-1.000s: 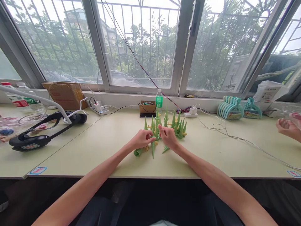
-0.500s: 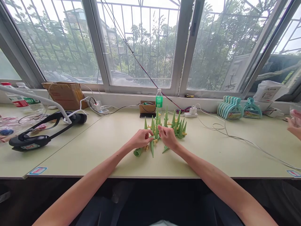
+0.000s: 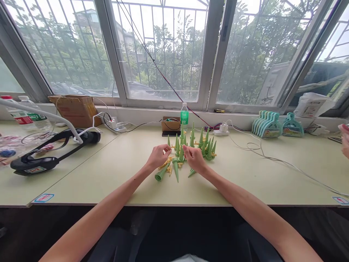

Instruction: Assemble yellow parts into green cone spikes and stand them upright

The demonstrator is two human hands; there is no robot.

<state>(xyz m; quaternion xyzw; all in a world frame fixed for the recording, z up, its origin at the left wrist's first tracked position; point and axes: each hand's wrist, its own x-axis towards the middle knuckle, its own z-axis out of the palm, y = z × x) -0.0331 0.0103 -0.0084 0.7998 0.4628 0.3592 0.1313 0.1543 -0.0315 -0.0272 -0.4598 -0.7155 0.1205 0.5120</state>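
My left hand [image 3: 159, 156] is over the left side of the green cone-shaped watering spikes, its fingers curled toward the thumb; anything in them is too small or hidden to make out. My right hand [image 3: 194, 158] is closed in a fist, thumb uppermost, and its contents are hidden. Just below the left hand lie a hollow green spike [image 3: 160, 175] on its side and several small yellow valve pieces [image 3: 170, 170]. Between my hands a green spike [image 3: 176, 171] points toward me. Several upright spikes [image 3: 201, 139] with yellow fittings stand behind my right hand.
A green-labelled bottle [image 3: 184, 117] and a small cardboard box [image 3: 170, 126] stand at the back. Left is a black headset [image 3: 54, 151]. Teal hangers [image 3: 268, 125] and a white cable [image 3: 289, 165] are on the right. Another person's hand [image 3: 345, 142] shows at the right edge.
My left hand has moved left and slightly up, away from my right hand, uncovering yellow pieces and more of the lying spike. My right hand has stayed put.
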